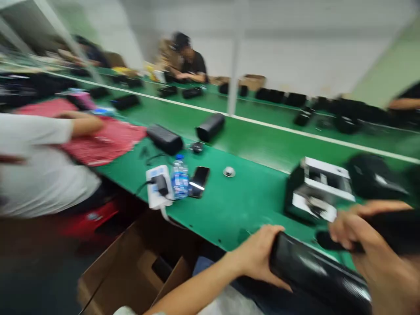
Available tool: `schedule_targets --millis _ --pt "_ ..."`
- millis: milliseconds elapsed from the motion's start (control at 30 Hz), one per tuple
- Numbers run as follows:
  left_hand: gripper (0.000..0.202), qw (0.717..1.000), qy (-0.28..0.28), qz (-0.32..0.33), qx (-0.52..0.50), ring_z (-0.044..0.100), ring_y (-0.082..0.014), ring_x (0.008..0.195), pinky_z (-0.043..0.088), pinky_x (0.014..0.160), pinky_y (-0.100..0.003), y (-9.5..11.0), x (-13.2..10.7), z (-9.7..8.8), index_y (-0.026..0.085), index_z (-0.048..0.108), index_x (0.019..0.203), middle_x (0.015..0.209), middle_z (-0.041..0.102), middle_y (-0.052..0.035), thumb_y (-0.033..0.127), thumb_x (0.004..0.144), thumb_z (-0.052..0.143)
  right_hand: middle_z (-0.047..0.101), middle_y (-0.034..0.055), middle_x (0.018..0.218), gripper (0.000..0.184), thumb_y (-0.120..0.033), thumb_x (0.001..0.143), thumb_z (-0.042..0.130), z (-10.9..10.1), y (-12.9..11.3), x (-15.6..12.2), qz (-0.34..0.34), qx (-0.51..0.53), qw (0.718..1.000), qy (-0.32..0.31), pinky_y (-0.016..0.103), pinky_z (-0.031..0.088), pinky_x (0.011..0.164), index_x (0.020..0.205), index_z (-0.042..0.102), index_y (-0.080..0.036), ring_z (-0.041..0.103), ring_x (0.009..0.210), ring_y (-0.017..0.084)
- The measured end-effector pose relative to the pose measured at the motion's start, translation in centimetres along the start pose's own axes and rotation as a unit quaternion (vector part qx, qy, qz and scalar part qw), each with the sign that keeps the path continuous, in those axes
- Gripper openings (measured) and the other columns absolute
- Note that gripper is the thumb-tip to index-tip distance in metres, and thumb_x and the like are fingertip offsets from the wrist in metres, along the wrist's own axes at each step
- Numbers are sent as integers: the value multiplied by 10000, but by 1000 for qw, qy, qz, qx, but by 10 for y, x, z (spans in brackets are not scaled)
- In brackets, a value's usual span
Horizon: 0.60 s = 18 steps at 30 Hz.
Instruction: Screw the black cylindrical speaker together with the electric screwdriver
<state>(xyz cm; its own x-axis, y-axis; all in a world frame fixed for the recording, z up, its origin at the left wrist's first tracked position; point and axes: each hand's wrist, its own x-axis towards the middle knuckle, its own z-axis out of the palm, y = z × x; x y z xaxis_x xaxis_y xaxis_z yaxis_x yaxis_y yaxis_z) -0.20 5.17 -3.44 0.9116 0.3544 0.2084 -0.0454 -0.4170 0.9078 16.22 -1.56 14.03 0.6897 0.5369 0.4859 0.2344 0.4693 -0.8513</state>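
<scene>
My left hand (259,256) is closed around the near end of a glossy black oblong case (315,271), which lies tilted above my lap at the lower right. My right hand (367,236) is above the other end of that case, its fingers curled around a dark thing (392,225) blurred by motion; its kind cannot be made out. Just beyond my hands, a black-and-white box-like fixture (323,179) with a metal part in it stands on the green table (243,197). A rounded black object (376,175) sits to its right.
A bottle (180,177), phone (199,181), white box with a charger (157,186) and small round part (229,171) lie mid-table. Two black oblong cases (164,139) stand behind. An open carton (131,271) is below the edge. A co-worker's arm (83,124) rests over red wrap at left.
</scene>
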Motion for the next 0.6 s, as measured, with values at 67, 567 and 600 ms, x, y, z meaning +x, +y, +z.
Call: schedule_targets --millis 67,567,600 --pt "1350 1000 7 14 10 551 -459 1425 464 1222 -660 -13 0 0 189 327 1662 1543 510 -251 712 612 994 547 -11 619 308 -158 712 886 -27 -15 3 -33 -10 999 -37 387 404 330 946 729 -284 468 394 232" --pt "1339 999 -37 4 35 462 -404 1524 443 1255 -618 -7 -6 -9 301 170 1683 1640 418 -183 499 682 1036 495 -42 563 175 -134 782 745 -29 16 82 -195 -79 973 94 333 393 380 902 629 -187 491 396 195" --pt "1342 999 -38 3 35 461 -402 1524 447 1252 -619 -6 -6 -9 311 163 1684 1641 417 -179 496 683 1037 484 -42 555 176 -155 781 760 -27 17 80 -184 -82 975 94 329 388 383 897 633 -192 489 397 193"
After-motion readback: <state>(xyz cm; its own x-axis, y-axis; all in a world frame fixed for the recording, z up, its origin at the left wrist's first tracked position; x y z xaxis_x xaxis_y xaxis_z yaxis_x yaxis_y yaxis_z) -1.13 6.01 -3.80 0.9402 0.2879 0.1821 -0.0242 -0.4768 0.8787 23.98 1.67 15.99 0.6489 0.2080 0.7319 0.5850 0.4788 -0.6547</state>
